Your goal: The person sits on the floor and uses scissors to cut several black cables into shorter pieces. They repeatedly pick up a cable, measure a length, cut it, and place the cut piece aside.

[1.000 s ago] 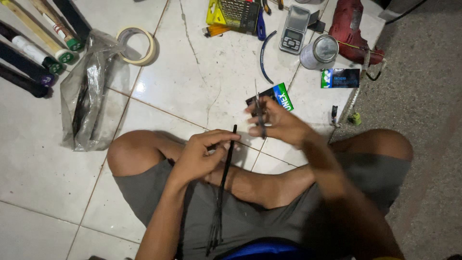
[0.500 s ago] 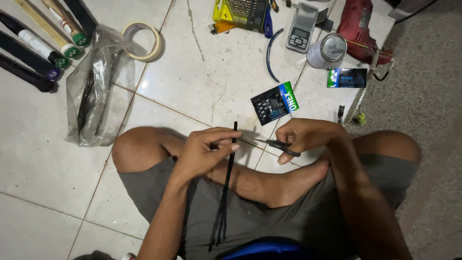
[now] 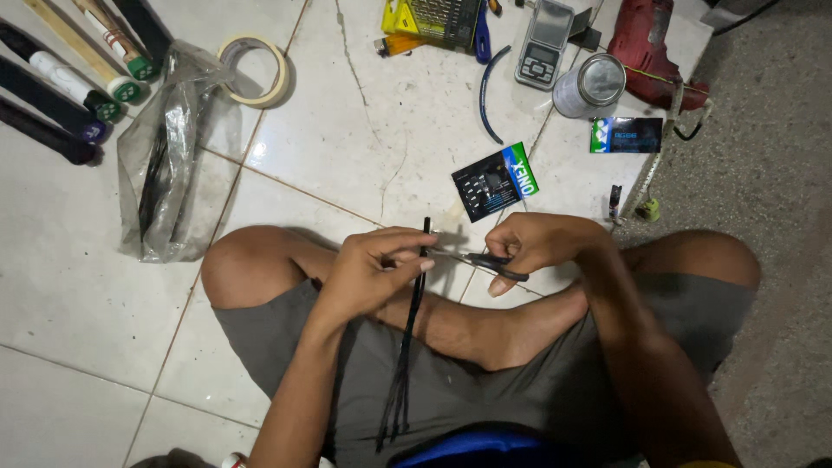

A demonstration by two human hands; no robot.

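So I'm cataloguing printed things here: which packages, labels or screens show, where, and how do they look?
Flat black packet, green-and-blue end: floor, ahead of the hands.
Dark packet, green end: right of the metal can.
Pocket scale, grey with a small screen: top centre.
Yellow-black pack: top edge.

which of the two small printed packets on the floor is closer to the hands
The black packet with the green and blue end, lying tilted just above the right hand. The other packet lies farther off, beside the metal can.

Single head cam, looks steeply down, close on lap and hands, tiled floor (image 3: 364, 130) beyond
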